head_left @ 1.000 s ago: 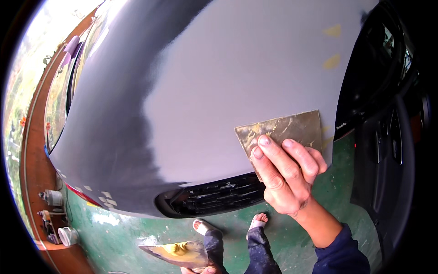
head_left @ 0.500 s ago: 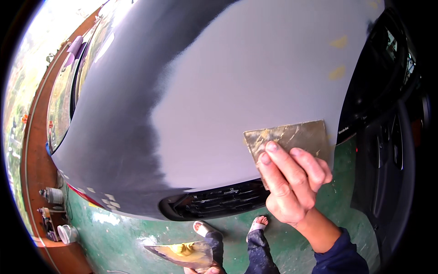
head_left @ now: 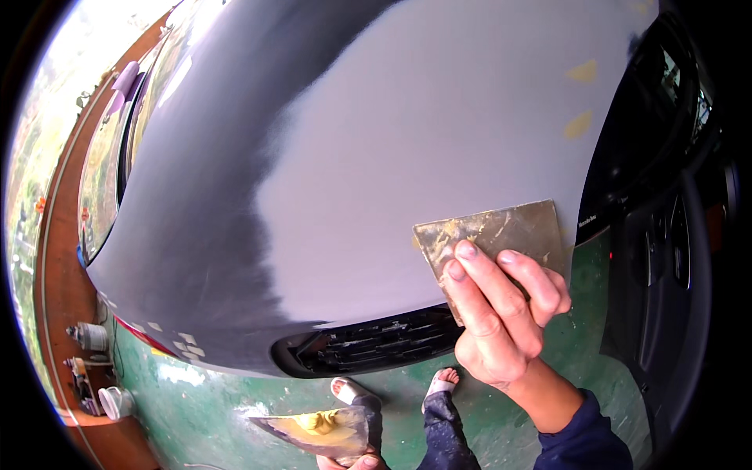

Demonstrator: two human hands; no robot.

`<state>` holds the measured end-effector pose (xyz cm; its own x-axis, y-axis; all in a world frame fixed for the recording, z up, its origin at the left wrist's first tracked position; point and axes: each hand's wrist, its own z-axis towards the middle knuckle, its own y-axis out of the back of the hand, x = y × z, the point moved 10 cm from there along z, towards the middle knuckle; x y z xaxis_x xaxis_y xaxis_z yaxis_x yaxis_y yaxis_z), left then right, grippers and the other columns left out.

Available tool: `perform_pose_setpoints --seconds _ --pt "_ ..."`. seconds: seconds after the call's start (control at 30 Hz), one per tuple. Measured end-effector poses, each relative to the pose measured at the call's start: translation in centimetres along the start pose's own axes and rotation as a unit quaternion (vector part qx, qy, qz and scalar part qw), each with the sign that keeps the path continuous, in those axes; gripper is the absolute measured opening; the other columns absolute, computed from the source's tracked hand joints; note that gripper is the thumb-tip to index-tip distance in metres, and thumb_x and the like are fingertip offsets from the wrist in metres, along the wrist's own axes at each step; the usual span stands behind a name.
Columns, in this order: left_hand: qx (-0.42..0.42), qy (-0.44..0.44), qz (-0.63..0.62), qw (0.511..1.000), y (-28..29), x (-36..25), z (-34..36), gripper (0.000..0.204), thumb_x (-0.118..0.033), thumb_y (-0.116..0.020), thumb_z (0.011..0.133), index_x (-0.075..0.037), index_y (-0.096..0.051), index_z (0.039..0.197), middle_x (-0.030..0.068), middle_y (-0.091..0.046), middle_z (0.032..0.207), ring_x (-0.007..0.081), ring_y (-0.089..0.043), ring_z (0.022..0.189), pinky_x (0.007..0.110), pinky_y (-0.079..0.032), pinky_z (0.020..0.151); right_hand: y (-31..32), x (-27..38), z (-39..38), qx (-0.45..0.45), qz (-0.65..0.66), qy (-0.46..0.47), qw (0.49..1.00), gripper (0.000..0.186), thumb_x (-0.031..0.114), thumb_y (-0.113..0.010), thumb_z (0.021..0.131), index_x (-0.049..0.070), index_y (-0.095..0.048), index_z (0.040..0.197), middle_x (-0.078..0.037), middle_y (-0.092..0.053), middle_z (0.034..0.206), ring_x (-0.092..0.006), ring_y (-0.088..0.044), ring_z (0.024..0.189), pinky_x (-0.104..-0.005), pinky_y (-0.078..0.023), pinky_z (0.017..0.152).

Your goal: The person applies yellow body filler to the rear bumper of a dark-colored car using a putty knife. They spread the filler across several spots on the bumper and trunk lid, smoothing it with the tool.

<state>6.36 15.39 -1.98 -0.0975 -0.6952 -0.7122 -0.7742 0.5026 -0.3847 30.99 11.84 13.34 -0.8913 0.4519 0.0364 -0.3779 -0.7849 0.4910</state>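
My right hand (head_left: 501,317) grips a flat, brownish putty spreader (head_left: 513,227) streaked with dried filler, its fingers pressed on the near face. The spreader lies at the lower right of a car's grey primed panel (head_left: 376,180), and a faint yellow smear shows by its left corner. Two yellow filler patches, an upper one (head_left: 582,72) and a lower one (head_left: 579,124), mark the panel's right side. At the bottom edge my left hand (head_left: 352,462), partly cut off, holds a wide putty knife (head_left: 338,444). A lump of yellow putty (head_left: 316,424) rests on its blade.
Below the panel is a dark grille opening (head_left: 368,345). An open black car door (head_left: 666,258) stands at the right. On the left, a white bucket (head_left: 116,402) and a grey can (head_left: 90,337) stand near a brown ledge. My sandalled feet are on the green floor (head_left: 235,423).
The spreader and my right hand have shifted slightly left and up relative to the panel. In my left hand the putty knife has turned a little, showing more of its blade.
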Motion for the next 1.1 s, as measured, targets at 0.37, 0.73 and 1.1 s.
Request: perform_pose_setpoints --seconds 0.37,0.73,1.1 --pt "-0.004 -0.026 0.058 0.998 0.1 -1.7 0.5 0.016 0.001 -0.069 0.088 0.003 -0.059 0.1 0.0023 -0.057 0.063 0.0103 -0.053 0.05 0.025 -0.042 0.046 2.2 2.6 -2.0 0.075 0.057 0.069 0.993 0.026 0.002 -0.062 0.081 0.006 -0.07 0.106 -0.009 -0.07 0.115 -0.0267 -0.052 0.107 -0.0367 -0.039 0.086" --pt "-0.04 0.075 0.078 0.993 -3.7 -1.3 2.5 0.008 -0.01 -0.069 0.094 -0.004 -0.067 0.09 -0.0052 -0.055 0.061 0.0034 -0.044 0.05 0.023 -0.029 0.044 6.9 6.2 -10.0 0.122 0.08 0.097 0.984 0.024 0.025 -0.058 0.092 0.022 -0.069 0.114 0.006 -0.066 0.114 -0.0211 -0.048 0.116 -0.0388 -0.036 0.101" --pt "0.011 0.035 0.104 0.994 -2.7 1.1 0.6 0.012 -0.009 -0.064 0.097 -0.001 -0.068 0.105 -0.0022 -0.067 0.085 0.0049 -0.056 0.072 0.022 -0.044 0.059 6.6 8.7 -7.3 0.259 0.185 0.049 0.947 0.023 0.027 -0.07 0.087 0.021 -0.073 0.11 0.006 -0.071 0.116 -0.0181 -0.052 0.114 -0.038 -0.035 0.104"
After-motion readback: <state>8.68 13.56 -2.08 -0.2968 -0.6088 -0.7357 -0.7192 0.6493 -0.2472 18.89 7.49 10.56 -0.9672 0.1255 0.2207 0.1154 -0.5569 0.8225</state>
